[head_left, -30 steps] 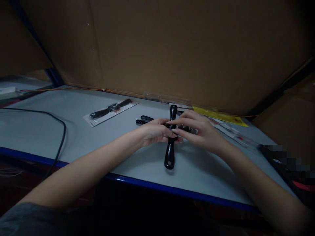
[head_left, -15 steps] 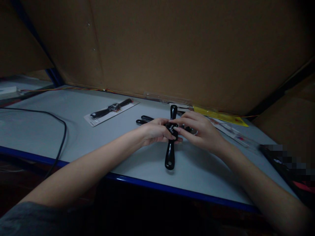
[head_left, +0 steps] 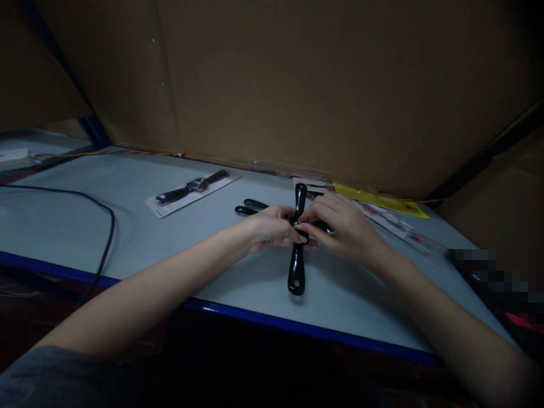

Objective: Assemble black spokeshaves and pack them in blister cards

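Observation:
A glossy black tap wrench (head_left: 296,272) lies on the table, its long handles running away from me. My left hand (head_left: 272,229) and my right hand (head_left: 344,228) meet around its metal centre, and the fingers of both wrap it. Under the wrench lies a second black-handled tool (head_left: 250,207), possibly pliers, with two handle ends pointing left and a metal part showing near my right hand. The centre of the wrench is mostly hidden by my fingers.
A similar wrench on a white card (head_left: 164,208) lies to the left. A black cable (head_left: 104,207) curves along the left of the table (head_left: 127,238). A yellow packet (head_left: 380,197) and clear packaging (head_left: 403,229) lie at the back right against a cardboard wall (head_left: 272,85).
The wrench has turned slightly, its near end swinging right so it lies more nearly straight. My fingers have shifted on its centre, and my right hand has eased back a little.

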A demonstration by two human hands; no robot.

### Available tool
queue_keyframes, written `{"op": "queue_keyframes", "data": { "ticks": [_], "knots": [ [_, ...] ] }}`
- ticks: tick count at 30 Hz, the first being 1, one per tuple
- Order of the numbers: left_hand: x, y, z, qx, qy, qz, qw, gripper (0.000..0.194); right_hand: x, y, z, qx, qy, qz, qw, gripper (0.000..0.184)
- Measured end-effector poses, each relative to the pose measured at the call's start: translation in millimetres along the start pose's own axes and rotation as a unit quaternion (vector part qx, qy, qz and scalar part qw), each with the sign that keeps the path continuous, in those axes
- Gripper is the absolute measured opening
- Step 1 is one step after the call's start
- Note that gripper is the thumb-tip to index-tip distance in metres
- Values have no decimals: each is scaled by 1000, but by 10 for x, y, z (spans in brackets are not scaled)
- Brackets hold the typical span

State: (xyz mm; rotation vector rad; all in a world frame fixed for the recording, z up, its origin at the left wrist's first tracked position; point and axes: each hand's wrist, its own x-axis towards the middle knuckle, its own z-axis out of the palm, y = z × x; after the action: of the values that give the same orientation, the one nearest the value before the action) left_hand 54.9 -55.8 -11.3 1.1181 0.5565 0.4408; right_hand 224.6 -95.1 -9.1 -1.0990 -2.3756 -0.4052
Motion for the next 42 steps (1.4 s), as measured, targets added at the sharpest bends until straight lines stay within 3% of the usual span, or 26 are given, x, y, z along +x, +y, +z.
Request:
{"op": "queue_keyframes", "data": {
  "ticks": [5, 8, 14, 21, 25, 29, 35, 39, 42],
  "knots": [
    [13, -20, -4, 5, 24, 17, 1000, 30, 27, -142, 39, -83, 8, 23, 996, 17],
    [25, -30, -17, -2, 31, 19, 999, 29, 31, -174, 57, -83, 4, 47, 995, 18],
    [22, -1, -42, -29, -1, 13, 999, 34, 9, -107, 20, 33, 20, 86, 996, 14],
    [2, 26, -34, -54, -24, -3, 998, 34, -7, -1, -58, 146, 70, 181, 970, 13],
    [-2, 19, -11, -40, -16, 3, 999, 32, 0, -22, -85, 144, 52, 179, 972, 17],
    [9, 0, 32, 25, 29, 36, 999, 35, 14, -143, -54, 94, -36, 220, 970, 33],
    [58, -75, 34, 149, 59, 142, 977, 32, 50, -237, 23, 183, -95, 299, 932, 39],
    [79, -103, 2, 156, 45, 140, 977, 32, 72, -216, 57, 291, -99, 359, 881, 36],
    [78, -105, -1, 152, 51, 128, 979, 31, 70, -225, 90, 350, -78, 366, 859, 26]
  ]
}}
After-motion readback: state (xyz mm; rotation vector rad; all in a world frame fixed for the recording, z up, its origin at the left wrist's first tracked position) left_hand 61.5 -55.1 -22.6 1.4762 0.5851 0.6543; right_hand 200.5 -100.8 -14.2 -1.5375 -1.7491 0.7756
